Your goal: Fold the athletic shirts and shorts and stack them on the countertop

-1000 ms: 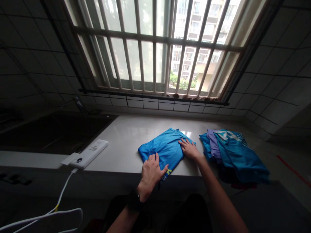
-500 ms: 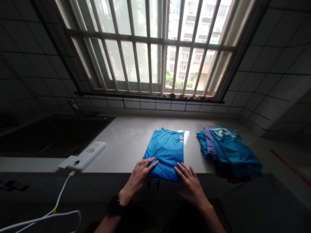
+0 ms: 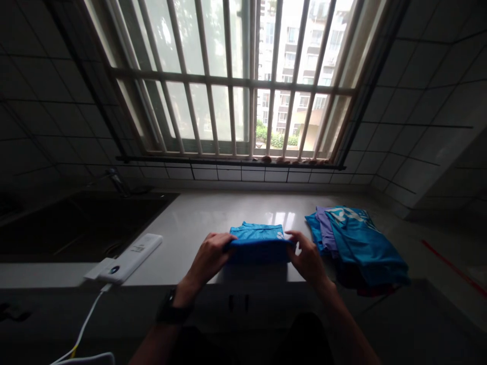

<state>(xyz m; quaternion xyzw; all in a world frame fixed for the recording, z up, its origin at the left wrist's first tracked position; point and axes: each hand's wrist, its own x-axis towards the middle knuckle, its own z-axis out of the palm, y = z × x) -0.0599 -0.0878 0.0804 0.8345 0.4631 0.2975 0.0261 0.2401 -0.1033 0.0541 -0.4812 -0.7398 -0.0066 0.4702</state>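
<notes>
A blue folded garment (image 3: 258,248), probably a shirt, has its near edge raised off the counter and bent over toward the window. My left hand (image 3: 211,253) pinches the left end of that raised edge, and my right hand (image 3: 307,257) grips the right end. Part of a white print shows on the cloth beside my right fingers. The far part of the garment lies flat on the white counter (image 3: 190,223). A dark watch (image 3: 173,308) is on my left wrist.
To the right lies a pile of folded clothes (image 3: 361,243), blue and purple, overhanging the counter edge. A white power bank (image 3: 131,258) with a white cable (image 3: 89,314) sits at left, near the dark sink (image 3: 76,223). A barred window (image 3: 228,81) is behind the counter.
Both hands went from lying flat on the garment to gripping its near edge. That edge has been lifted and brought away from me, toward the window. The view has shifted slightly.
</notes>
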